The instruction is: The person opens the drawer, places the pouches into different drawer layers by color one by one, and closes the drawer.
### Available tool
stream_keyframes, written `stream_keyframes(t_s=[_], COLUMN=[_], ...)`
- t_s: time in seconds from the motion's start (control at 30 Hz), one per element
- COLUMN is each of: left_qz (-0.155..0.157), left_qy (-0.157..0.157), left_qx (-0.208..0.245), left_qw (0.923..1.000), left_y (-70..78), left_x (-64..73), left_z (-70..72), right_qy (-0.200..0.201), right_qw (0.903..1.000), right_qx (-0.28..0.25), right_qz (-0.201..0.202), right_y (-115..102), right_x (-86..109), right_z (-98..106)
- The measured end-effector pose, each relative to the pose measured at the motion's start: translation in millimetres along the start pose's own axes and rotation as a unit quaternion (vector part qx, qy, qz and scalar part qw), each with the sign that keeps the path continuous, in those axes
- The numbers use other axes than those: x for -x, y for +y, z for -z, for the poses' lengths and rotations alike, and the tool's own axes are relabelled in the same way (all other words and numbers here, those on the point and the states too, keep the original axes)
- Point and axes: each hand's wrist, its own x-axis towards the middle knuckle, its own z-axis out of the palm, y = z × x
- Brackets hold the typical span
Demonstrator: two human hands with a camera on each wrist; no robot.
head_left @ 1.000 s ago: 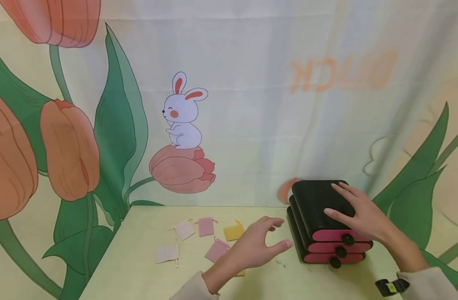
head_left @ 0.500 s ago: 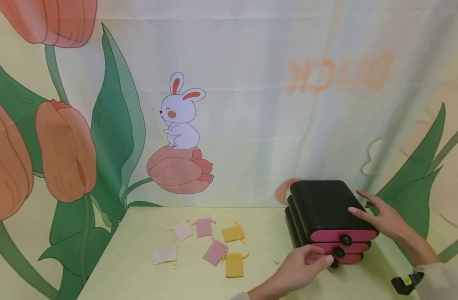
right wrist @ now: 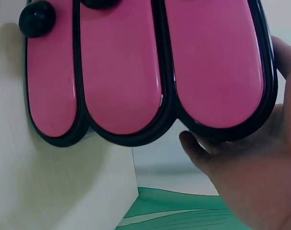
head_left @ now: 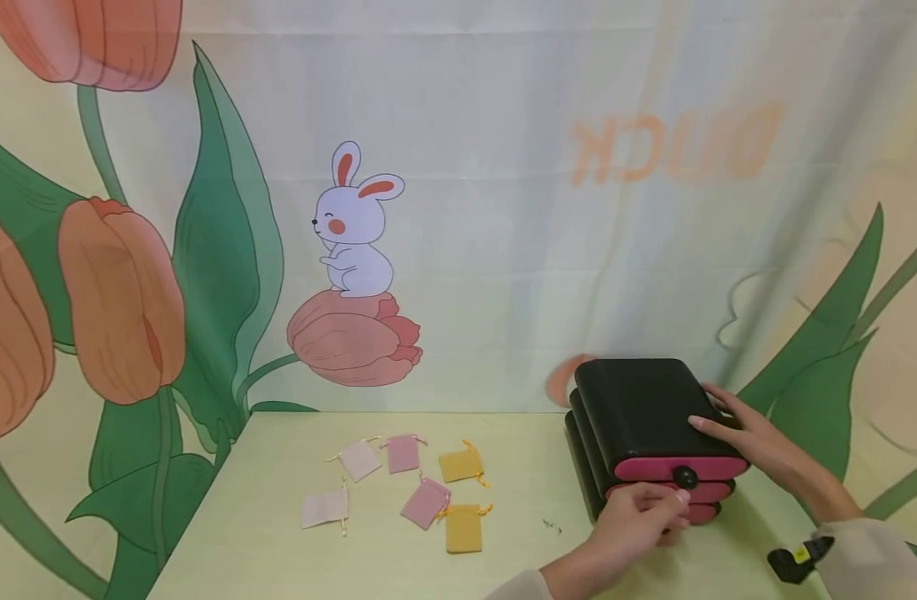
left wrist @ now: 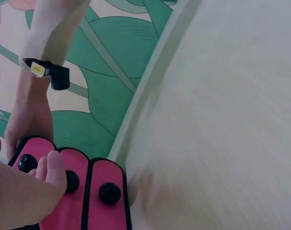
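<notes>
A small black storage box [head_left: 638, 404] with three stacked pink-fronted drawers stands at the right of the table, each drawer bearing a round black knob. My left hand [head_left: 629, 525] is at its front, thumb and fingers pinching the middle drawer's knob [left wrist: 72, 182], which is hidden in the head view. Above it the top knob [head_left: 685, 477] is free, and the bottom knob [left wrist: 109, 193] shows in the left wrist view. My right hand [head_left: 759, 442] grips the box's right side, thumb on the top, with a fingertip [right wrist: 191, 143] at the groove under the top tier. All drawers look closed.
Several small drawstring pouches lie left of the box: yellow [head_left: 463, 529], pink [head_left: 426, 502] and pale ones [head_left: 326, 508]. A tiny dark scrap [head_left: 552, 527] is on the table [head_left: 263, 550]. Behind hangs a printed curtain [head_left: 488, 208].
My left hand has moved right from over the pouches to the middle knob, uncovering the yellow pouch. The right hand has shifted from the box's top to its right side.
</notes>
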Motion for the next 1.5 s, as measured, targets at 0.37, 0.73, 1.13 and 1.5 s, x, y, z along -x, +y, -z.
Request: stream_keyframes(t_s=[0.37,0.73,1.13,1.5], left_qz=[0.009,0.019,0.009,0.025], left_qy=[0.046,0.052,0.12,0.149], left_qx=[0.05,0.062,0.111,0.138], left_qw=[0.9976,0.9965,0.9865,0.9789], left_y=[0.4,-2.0,-0.5,-0.3], left_x=[-12.0,-18.3,-27.3,-31.8], left_z=[-20.9,-21.4,-30.6,-26.7], right_qy=[-0.005,0.01,0.039,0.018], right_qw=[0.9968,0.9922,0.9886,0.9923], right_qx=[-0.079,-0.122,-0.14,-0.094], right_qz=[-0.005,-0.022,-0.04,-0.079], right_y=[-7,-5,-17,-25], right_x=[-0.3,-2.0,-2.1,-9.2], right_z=[-3,-9,-16,-10])
